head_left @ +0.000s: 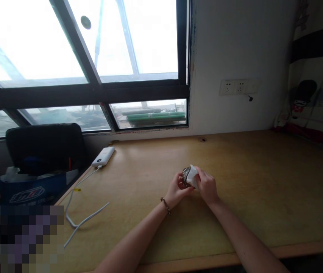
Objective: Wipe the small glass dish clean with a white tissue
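Both my hands meet above the middle of the wooden table (138, 182). My left hand (177, 188), with a beaded bracelet (166, 206) at its wrist, is closed around a small dark, shiny, patterned object (186, 175) whose kind I cannot make out. My right hand (207, 186) pinches a white tissue (192, 175) and presses it against the right side of that object. The fingers and the tissue cover much of the object.
A white power bank (103, 156) lies at the table's left edge, its white cable (77, 226) trailing toward the front. Beyond that edge stand a black chair (44, 146) and a blue bag (30, 191). Wall sockets (233, 87) and a curtain (317, 83) are on the right.
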Demonstrator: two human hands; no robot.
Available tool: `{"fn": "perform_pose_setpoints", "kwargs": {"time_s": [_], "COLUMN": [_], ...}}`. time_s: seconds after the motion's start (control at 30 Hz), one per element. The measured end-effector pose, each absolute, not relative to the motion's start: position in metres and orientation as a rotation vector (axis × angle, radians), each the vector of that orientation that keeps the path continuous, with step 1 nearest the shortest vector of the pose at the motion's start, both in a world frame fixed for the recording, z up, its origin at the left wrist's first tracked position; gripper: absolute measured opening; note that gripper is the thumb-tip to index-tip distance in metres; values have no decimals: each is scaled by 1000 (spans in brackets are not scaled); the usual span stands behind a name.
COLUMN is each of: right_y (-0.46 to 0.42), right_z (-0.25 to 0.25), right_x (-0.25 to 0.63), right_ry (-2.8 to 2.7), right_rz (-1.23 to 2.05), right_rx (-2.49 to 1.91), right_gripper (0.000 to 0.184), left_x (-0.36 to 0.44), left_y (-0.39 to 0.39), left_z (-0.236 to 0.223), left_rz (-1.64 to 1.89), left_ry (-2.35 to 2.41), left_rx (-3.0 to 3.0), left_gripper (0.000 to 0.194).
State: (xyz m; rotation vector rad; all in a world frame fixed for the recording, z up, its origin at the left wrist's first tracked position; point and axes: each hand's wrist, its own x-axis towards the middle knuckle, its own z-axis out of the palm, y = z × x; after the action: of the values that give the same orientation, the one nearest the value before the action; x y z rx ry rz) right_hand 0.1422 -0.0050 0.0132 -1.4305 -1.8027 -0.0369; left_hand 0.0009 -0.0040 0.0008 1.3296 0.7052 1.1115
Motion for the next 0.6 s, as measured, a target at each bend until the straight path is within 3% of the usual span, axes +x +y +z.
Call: {"fn": "perform_pose_setpoints", "kwargs": {"time_s": [0.3,0.6], "right_y": [3,-6], "right_z": [10,13], "right_x": [129,139], "right_ry": [-1510,-1782], "right_rz": [506,18], "right_rx": [-1518,-1404], "right_gripper": [37,32], "left_x": [2,-2], "left_y": [1,-5], "left_z": [-15,6], "left_rz": [1327,1066], "left_ry": [905,674], "left_rx": [1371,1224], "left_gripper": [48,49]}}
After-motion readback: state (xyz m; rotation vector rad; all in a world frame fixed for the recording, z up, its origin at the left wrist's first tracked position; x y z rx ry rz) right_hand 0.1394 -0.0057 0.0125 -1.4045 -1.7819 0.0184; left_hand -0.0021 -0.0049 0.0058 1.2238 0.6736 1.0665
